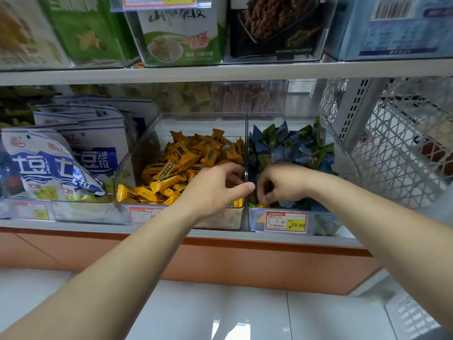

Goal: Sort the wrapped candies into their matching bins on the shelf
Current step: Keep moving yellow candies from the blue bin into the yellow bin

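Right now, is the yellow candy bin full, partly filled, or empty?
Partly filled: yellow candies heap across the floor of the clear bin, highest toward the back, and stay below its back rim.

At centre frame, on the lower shelf, left candy bin and right candy bin side by side, walls touching, with left heap and right heap inside. Over the left candy bin's front, left hand; just across the shared wall, right hand, down among the right heap. Further left, standing bags; far right, wire basket; above, boxes on the upper shelf.
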Tool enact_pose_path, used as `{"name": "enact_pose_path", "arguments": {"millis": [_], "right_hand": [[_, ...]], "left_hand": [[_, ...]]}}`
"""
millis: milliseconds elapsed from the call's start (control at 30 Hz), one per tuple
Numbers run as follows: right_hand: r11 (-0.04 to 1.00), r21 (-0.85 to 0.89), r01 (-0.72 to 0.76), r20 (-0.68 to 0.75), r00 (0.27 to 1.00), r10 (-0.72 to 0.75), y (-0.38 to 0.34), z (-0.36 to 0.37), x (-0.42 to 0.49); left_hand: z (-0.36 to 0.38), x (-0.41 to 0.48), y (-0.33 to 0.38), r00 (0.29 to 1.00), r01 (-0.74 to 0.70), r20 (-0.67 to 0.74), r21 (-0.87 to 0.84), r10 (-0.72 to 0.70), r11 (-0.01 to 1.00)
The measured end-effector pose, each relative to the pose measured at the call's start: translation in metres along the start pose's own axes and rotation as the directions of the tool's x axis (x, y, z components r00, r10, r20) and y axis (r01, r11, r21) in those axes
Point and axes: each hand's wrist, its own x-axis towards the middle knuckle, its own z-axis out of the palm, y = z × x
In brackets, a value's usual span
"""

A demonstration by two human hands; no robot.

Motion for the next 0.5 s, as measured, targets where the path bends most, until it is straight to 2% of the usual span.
{"name": "enact_pose_path", "arguments": {"millis": [100,167,233,267,300,367,400,433,467,500], "right_hand": [[0.996,0.079,0.043,-0.128,0.991,-0.032,0.0,-0.003,-0.012],[0.986,0.142,0.088,-0.286,0.957,-0.044,0.0,-0.008,-0.023],[0.967,0.219,0.129,-0.459,0.889,-0.015,-0.003,-0.017,-0.032],[0.929,0.328,0.174,-0.526,0.85,0.027,-0.004,-0.021,-0.035],[0.839,0.484,0.249,-0.559,0.826,0.077,-0.007,-0.025,-0.037],[0.561,0.735,0.381,-0.538,0.831,0.141,-0.014,-0.028,-0.042],[0.463,0.785,0.412,-0.527,0.836,0.149,-0.017,-0.028,-0.043],[0.428,0.803,0.415,-0.523,0.834,0.172,-0.019,-0.027,-0.044],[0.45,0.801,0.396,-0.525,0.825,0.209,-0.02,-0.025,-0.044],[0.515,0.783,0.349,-0.519,0.823,0.231,-0.018,-0.023,-0.045]], "left_hand": [[0.0,0.001,0.001,1.0,0.005,-0.023,-0.022,-0.005,1.0],[-0.003,0.001,0.006,0.992,-0.022,-0.123,-0.058,0.014,0.998],[-0.008,0.002,0.014,0.962,-0.083,-0.264,-0.045,0.068,0.996],[-0.01,0.002,0.02,0.947,-0.115,-0.306,-0.034,0.099,0.993],[-0.011,0.002,0.024,0.939,-0.143,-0.323,-0.046,0.121,0.989],[-0.012,0.002,0.033,0.942,-0.18,-0.311,-0.14,0.129,0.974],[-0.012,0.001,0.035,0.945,-0.186,-0.303,-0.178,0.126,0.966],[-0.012,0.001,0.036,0.945,-0.183,-0.304,-0.19,0.119,0.965],[-0.012,0.001,0.035,0.944,-0.172,-0.311,-0.181,0.11,0.968],[-0.012,0.001,0.033,0.943,-0.157,-0.318,-0.165,0.098,0.974]]}}
